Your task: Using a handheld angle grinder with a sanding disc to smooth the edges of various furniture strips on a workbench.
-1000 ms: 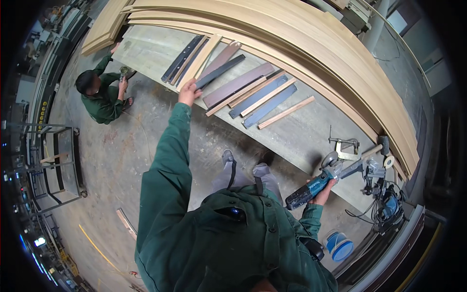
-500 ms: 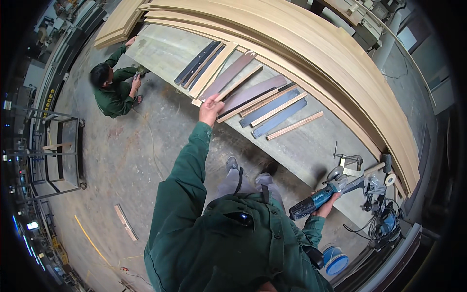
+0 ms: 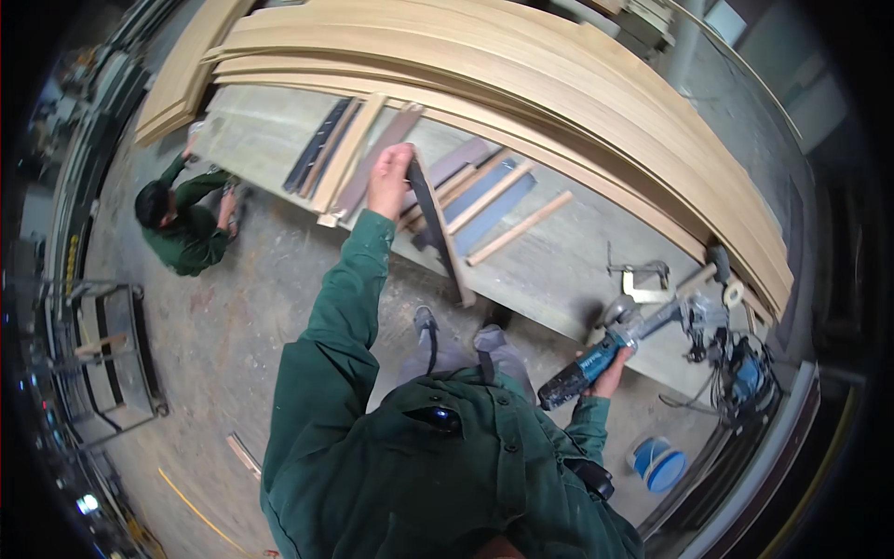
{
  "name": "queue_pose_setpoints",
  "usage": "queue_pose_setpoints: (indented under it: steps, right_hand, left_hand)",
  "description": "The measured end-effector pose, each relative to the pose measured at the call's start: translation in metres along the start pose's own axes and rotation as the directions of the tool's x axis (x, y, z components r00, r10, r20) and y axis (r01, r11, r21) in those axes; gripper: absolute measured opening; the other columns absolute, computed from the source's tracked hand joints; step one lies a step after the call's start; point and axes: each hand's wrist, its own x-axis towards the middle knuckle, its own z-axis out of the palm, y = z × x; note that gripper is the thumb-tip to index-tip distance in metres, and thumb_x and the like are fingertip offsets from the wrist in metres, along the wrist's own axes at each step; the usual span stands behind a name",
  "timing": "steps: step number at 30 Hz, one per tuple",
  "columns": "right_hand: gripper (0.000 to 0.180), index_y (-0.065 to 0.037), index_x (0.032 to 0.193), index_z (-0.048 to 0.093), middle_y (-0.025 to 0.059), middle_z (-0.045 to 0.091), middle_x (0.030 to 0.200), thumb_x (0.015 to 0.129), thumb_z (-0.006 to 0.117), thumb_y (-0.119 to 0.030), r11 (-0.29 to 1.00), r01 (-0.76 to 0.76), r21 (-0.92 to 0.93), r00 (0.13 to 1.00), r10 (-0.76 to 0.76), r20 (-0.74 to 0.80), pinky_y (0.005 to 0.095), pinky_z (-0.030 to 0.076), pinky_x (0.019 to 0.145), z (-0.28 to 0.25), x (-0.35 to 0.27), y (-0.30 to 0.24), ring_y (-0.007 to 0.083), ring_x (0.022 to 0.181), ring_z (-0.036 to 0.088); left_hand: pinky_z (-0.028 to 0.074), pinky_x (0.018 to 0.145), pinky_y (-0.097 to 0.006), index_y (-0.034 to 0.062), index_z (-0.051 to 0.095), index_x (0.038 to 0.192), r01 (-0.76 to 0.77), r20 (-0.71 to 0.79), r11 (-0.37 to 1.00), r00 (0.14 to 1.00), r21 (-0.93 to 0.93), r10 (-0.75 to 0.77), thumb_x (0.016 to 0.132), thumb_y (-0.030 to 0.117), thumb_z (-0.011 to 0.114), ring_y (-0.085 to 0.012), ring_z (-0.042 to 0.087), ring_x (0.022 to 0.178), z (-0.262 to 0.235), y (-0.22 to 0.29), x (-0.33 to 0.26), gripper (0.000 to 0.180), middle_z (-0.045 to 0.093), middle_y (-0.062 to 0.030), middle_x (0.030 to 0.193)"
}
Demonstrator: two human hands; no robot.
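Note:
Pinched near one end in my left hand (image 3: pixel 388 179) is a narrow wooden strip (image 3: pixel 436 228) with a dark face. It slants down to the right, raised above the other pieces, its lower end past the bench's near edge. My right hand (image 3: pixel 611 373) is wrapped round a teal and black angle grinder (image 3: pixel 585 374), held low over the bench's right end. The grinder's disc end points away from me. Under and beside the left hand, several wood strips (image 3: pixel 521 228) and blue-grey and purplish-brown boards (image 3: pixel 507 207) lie side by side on the bench (image 3: pixel 568 279).
Long pale wood panels (image 3: pixel 447 42) are stacked along the bench's far side. A clamp (image 3: pixel 641 275), a hammer (image 3: pixel 717 256) and corded tools (image 3: pixel 745 373) lie at the right end. A co-worker (image 3: pixel 186 224) crouches at the left. A blue bucket (image 3: pixel 659 466) stands on the floor.
My left hand has lifted the strip from among the others and swung its far end down toward me. The right hand still holds the grinder. The whole view has shifted a little.

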Motion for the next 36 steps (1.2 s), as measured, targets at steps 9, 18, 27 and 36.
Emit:
queue_pose_setpoints:
  steps: [9,18,27,36]
  right_hand:
    - [0.046,-0.005,0.112,0.049,0.0123,0.062,0.082,0.092,0.056,-0.045,0.988,0.068,-0.136,0.997,-0.072,-0.024,0.0354,0.055,0.055,-0.005,-0.006,0.002,0.0232,0.061,0.063]
    - [0.066,-0.001,0.128,0.045,0.0111,0.062,0.104,0.080,0.074,-0.036,0.609,0.328,-0.722,0.943,-0.255,0.213,0.0307,0.047,0.082,0.035,0.017,-0.025,0.0178,0.091,0.059]
    - [0.089,-0.004,0.140,0.033,0.0238,0.062,0.113,0.074,0.075,-0.047,0.498,0.319,-0.807,0.941,-0.063,0.333,0.0366,0.048,0.089,0.074,0.042,0.007,0.0329,0.105,0.062]
    - [0.071,0.002,0.130,0.046,0.0143,0.061,0.111,0.079,0.075,-0.038,0.590,0.276,-0.758,0.960,-0.136,0.244,0.0324,0.045,0.088,0.065,0.052,0.005,0.0216,0.099,0.058]
  left_hand:
    - [0.050,0.077,-0.038,0.0074,0.069,0.092,-0.216,0.667,0.889,0.734,0.404,-0.125,0.085,0.032,0.064,-0.0294,0.065,0.084,0.201,-0.149,-0.084,0.026,0.069,-0.0133,0.085]
    - [0.038,0.088,-0.041,0.0129,0.054,0.127,-0.727,0.716,0.436,0.660,0.531,0.227,0.083,0.027,0.065,-0.0303,0.049,0.103,0.127,-0.149,-0.140,0.048,0.053,-0.0101,0.111]
    - [0.037,0.088,-0.038,0.0146,0.053,0.129,-0.717,0.715,0.336,0.682,0.612,0.152,0.085,0.024,0.062,-0.0242,0.050,0.100,0.088,-0.151,-0.150,0.046,0.054,-0.0057,0.108]
    - [0.037,0.085,-0.039,0.0134,0.054,0.125,-0.687,0.697,0.387,0.703,0.616,0.139,0.082,0.018,0.063,-0.0257,0.050,0.098,0.082,-0.145,-0.149,0.044,0.053,-0.0064,0.103]
